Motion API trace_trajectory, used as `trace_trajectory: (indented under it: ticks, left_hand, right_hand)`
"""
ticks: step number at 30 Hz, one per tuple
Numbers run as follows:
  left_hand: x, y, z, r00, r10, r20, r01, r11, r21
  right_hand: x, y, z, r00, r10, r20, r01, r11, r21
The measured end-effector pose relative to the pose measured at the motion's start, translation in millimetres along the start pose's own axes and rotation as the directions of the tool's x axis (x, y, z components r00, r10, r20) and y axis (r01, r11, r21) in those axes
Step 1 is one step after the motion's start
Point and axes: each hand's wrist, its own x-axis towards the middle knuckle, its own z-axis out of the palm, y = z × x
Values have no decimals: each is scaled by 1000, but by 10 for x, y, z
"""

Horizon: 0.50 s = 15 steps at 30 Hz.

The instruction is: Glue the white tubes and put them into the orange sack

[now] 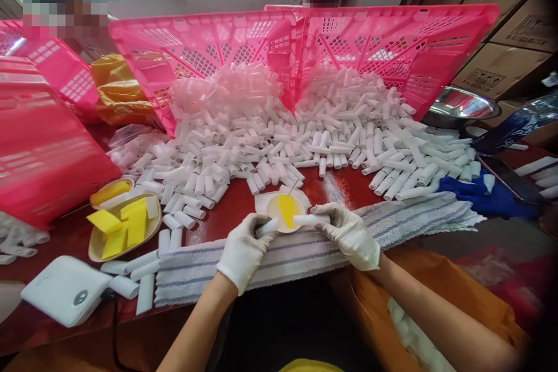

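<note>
My left hand (246,250), in a white glove with dirty fingertips, pinches a short white tube (267,226). Gloved the same way, my right hand (350,233) grips another white tube (310,220) that points left, its end over the edge of a small round dish (272,207). Yellow stuff (288,210) covers the dish's middle, and a thin stick leans out of it. Under the dish lies a pale cloth or paper. Both hands are just above a striped towel (279,261) along the table's front edge.
Heaped white tubes (244,145) spill from two tipped pink crates (209,40). At left are a tray (93,247) with yellow sponge pieces (124,226) and a white device (65,290). A blue cloth (462,190), phone (508,180), bottle (523,122) and metal bowl (462,103) lie right.
</note>
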Motion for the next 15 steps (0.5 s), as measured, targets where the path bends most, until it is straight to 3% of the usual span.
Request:
trace_trajectory:
  ticks: [3, 7, 10, 15]
  left_hand:
    - [-63, 102, 105, 997, 19, 75, -16, 999, -46]
    - [-148, 234, 170, 992, 46, 116, -56, 995, 88]
    - [-208, 338, 177, 974, 32, 224, -74, 981, 181]
    - [-244, 491, 151, 934, 12, 358, -72, 985, 155]
  right_hand:
    - [-11, -120, -17, 984, 175, 39, -176, 984, 14]
    - [-48, -267, -42, 981, 183, 61, -182, 983, -13]
    - [-64, -327, -66, 984, 172, 54, -172, 985, -8]
    - [-25, -318, -100, 971, 237, 28, -239, 967, 86]
